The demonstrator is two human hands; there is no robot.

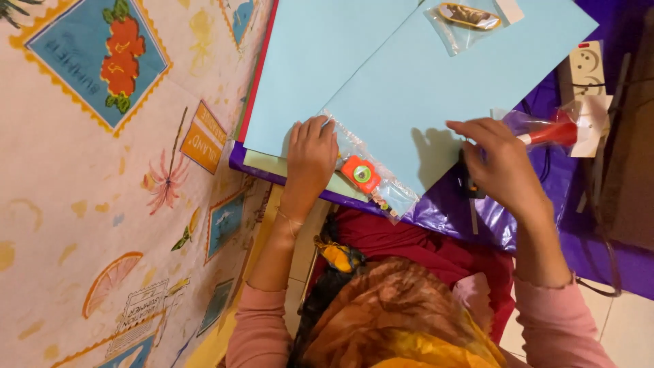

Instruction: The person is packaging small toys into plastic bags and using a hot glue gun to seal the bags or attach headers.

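Left hand lies flat, fingers together, palm down on the near edge of the light blue paper sheet, pinning one end of a clear plastic bag. The bag lies slantwise on the sheet's near edge and holds an orange toy camera with a green lens.

Right hand is curled, fingertips pinched on a small dark tool; what kind, can't tell.

Second clear bag with a dark oval item sits at the far end of the sheet. Red-tipped item in a wrapper sits just right of the hand, on purple plastic sheeting. White power strip further right. Patterned stamp-print cloth on the left.
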